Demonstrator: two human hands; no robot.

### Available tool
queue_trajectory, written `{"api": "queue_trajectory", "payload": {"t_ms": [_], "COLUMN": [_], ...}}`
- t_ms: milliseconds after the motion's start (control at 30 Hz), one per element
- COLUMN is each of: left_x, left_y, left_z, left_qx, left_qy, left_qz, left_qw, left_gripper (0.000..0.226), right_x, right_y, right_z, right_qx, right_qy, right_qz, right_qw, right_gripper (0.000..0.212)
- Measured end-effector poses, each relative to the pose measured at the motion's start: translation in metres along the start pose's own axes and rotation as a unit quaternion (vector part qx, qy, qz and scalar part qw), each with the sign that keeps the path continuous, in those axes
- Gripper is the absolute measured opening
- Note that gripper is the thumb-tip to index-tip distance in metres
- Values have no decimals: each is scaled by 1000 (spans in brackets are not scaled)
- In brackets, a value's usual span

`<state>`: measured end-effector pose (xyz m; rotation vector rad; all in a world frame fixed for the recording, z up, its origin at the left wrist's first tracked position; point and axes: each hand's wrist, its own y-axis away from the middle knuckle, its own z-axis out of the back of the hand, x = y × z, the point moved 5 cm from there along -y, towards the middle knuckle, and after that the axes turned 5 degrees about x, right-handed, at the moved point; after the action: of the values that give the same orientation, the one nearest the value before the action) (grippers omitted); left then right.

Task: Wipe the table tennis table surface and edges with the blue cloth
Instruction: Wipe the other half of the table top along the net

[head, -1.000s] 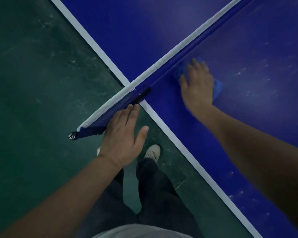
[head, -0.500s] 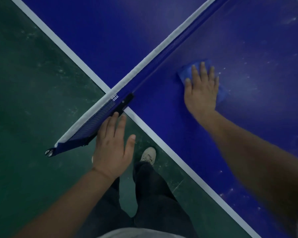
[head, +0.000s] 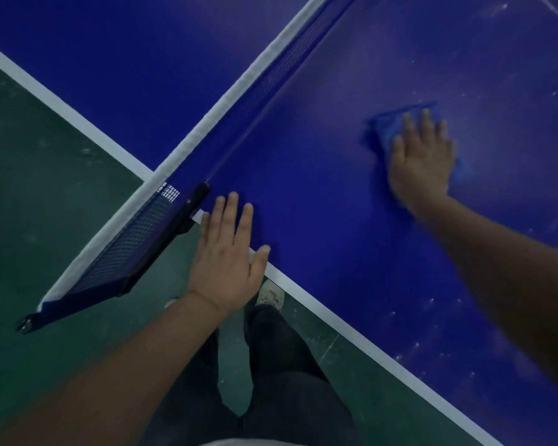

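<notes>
**Blue cloth pressed flat on the table tennis bench, seen from above**

Far left: dark green floor [head: 45,194], scuffed and dusty. Next, running diagonally from lower left to top centre, a dark blue net [head: 136,239] with a white top band, fixed by a black clamp post [head: 187,214] at the bench side and jutting out past the side over the floor. Blue table tennis bench [head: 319,188] filling the upper and right parts of the view, bordered by a white edge line [head: 351,336] along the near side.

Centre: left hand [head: 226,255] laid flat across the white edge line just beside the clamp post, fingers straight and slightly spread, thumb out to the right, holding nothing. Below it, dark trousers [head: 271,375] and the toe of a pale shoe [head: 271,294] on the floor.

Right: right hand [head: 419,159] palm down on the blue cloth [head: 387,127], fingers straight and close together, pressing it onto the bench surface well apart from the net. Cloth bunched, showing beyond the fingertips and at the hand's right side. Pale dust specks scattered over the bench further right.
</notes>
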<state>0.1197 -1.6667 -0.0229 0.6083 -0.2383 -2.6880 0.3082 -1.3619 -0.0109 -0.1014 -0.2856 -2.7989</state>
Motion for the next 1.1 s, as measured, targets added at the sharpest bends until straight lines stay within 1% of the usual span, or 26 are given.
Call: {"api": "queue_trajectory", "payload": {"t_ms": [33,67,100,133,167,200,233,267,300,333,400,467,533,600,633,667,700,733,800,867,900,933,967,1000,1033,1100], "left_x": [-1,-1,-1,0,1,3,5,8,9,10,9,6,4,5,5,5,4,2,-2,-7,-9,-12,-16,-19,-21,-22], "left_y": [-7,-14,-21,-27,-32,-36,-39,-39,-40,-40,-40,-42,-42,-42,-42,-42,-42,-45,-55,-68,-74,-80,-85,-89,-92,-97], "left_z": [1,3,6,9,12,14,14,13,10,8,5,4,6,8,10,13,16,20,28,35,36,36,34,29,24,15], "left_qx": [-6,-13,-21,-32,-47,-60,-65,-60,-50,-40,-27,-24,-29,-38,-46,-59,-76,-95,-122,-127,-125,-119,-109,-95,-78,-57], "left_qy": [0,8,23,39,49,49,38,22,8,-4,-21,-34,-35,-10,8,24,37,48,65,73,74,69,56,38,21,-4], "left_qz": [4,8,11,10,5,-1,-6,-13,-21,-26,-26,-11,3,12,11,6,-2,-10,-16,-18,-27,-41,-55,-65,-67,-50], "left_qw": [1000,1000,999,999,998,997,997,998,998,999,999,999,999,999,999,998,996,994,990,989,989,990,991,993,994,997], "left_gripper": [75,75,74,72,71,69,69,69,70,72,75,77,80,80,79,78,75,73,71,69,68,68,68,69,70,72], "right_x": [-2,13,38,71,106,134,147,147,134,117,75,27,-6,6,30,59,91,122,156,153,148,143,139,135,128,109], "right_y": [-1,9,27,55,93,138,179,200,197,178,117,46,-11,-33,-27,-10,18,56,138,169,157,132,97,55,11,-67], "right_z": [1,0,-7,-20,-36,-49,-56,-59,-58,-55,-47,-25,-2,3,0,-5,-17,-28,-44,-46,-45,-44,-42,-36,-24,-4], "right_qx": [-6,-10,-31,-43,-26,11,46,64,69,61,25,-21,-18,-21,-27,-40,-31,-12,68,116,118,117,97,62,33,13], "right_qy": [-24,-19,6,22,41,53,57,47,32,30,43,69,44,14,9,10,16,35,69,56,56,68,82,84,77,84], "right_qz": [-68,-93,-65,19,139,264,355,413,440,436,366,241,96,14,22,69,157,269,464,564,580,571,547,504,446,314], "right_qw": [997,995,997,999,989,963,932,907,895,898,929,968,994,1000,999,997,987,963,880,816,804,810,828,858,891,946], "right_gripper": [62,61,60,58,56,55,53,52,52,52,52,54,58,58,58,58,58,58,56,50,49,50,52,55,57,60]}}
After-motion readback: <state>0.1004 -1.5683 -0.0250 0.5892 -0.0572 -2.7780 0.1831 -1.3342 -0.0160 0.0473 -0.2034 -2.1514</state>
